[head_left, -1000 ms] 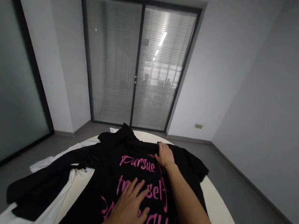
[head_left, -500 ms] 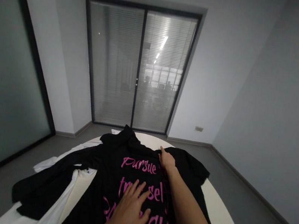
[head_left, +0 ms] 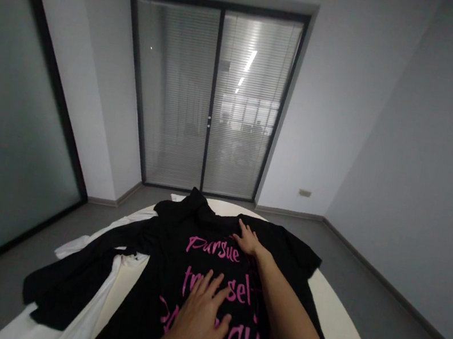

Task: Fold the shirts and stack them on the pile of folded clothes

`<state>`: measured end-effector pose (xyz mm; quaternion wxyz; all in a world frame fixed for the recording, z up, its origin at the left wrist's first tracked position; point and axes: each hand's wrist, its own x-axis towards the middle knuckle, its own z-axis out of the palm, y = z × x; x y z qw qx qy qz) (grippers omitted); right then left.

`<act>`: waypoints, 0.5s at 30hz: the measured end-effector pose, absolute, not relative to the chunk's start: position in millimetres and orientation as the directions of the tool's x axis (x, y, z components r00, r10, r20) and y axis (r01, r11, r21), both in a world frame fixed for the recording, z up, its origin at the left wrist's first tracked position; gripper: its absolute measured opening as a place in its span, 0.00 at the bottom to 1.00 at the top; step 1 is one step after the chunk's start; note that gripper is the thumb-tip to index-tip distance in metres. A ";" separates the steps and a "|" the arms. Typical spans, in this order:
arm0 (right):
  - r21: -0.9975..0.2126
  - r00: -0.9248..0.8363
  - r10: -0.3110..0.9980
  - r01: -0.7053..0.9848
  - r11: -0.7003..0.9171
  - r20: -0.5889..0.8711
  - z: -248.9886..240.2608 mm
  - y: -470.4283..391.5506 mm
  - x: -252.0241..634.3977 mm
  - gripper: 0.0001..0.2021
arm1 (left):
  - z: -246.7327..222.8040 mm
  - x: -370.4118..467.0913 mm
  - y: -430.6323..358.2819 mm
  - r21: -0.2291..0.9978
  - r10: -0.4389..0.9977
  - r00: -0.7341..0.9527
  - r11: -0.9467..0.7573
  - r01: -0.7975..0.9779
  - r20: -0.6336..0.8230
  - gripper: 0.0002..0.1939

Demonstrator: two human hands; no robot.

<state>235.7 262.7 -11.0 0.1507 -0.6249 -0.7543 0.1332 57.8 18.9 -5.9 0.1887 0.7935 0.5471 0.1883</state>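
A black T-shirt (head_left: 169, 252) with pink lettering lies spread over a round white table (head_left: 342, 310), its collar toward the far edge. My left hand (head_left: 204, 313) rests on the printed front with fingers spread, covering some of the letters. Farther up, my right hand (head_left: 248, 239) lies on the shirt just right of the collar, fingers stretched out and apart. Neither hand grips the cloth. The right sleeve (head_left: 300, 248) reaches over the table's right side.
At the left, other black clothing (head_left: 72, 282) and white clothing (head_left: 88, 308) lie partly bunched on the table. Behind stands a glass door (head_left: 169, 96) with blinds, with a wall outlet (head_left: 305, 193) to its right. A frosted glass panel (head_left: 8, 98) is on the left.
My right hand has let go of the cloth near the collar and opened, its fingers now lying flat there. The collar area lies flatter. My left hand has stayed in place.
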 end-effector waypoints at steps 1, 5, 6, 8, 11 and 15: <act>-0.379 -0.173 0.982 0.906 0.187 0.071 -12.0 260.3 236.9 0.34 | -4.8 57.8 18.6 0.507 0.938 0.334 -0.331 0.796 0.089 0.30; -0.315 -0.034 0.985 0.945 0.088 0.172 -6.1 247.3 259.0 0.27 | 0.3 58.0 16.8 0.495 0.935 0.344 -0.339 0.800 0.086 0.30; -0.296 0.033 0.980 0.955 0.027 0.199 -3.2 243.0 269.7 0.27 | 1.3 58.1 16.2 0.487 0.934 0.347 -0.343 0.803 0.086 0.30; -0.263 0.178 0.952 0.958 -0.110 0.249 2.2 233.2 296.5 0.29 | 2.7 58.3 15.2 0.471 0.933 0.349 -0.346 0.811 0.085 0.30; -0.228 0.353 0.888 0.928 -0.294 0.294 7.5 217.5 343.4 0.29 | 2.9 58.8 14.3 0.456 0.934 0.347 -0.344 0.821 0.079 0.30; -0.227 0.460 0.872 0.879 -0.420 0.167 14.2 203.3 394.7 0.17 | 1.8 59.6 14.4 0.437 0.933 0.348 -0.351 0.828 0.090 0.30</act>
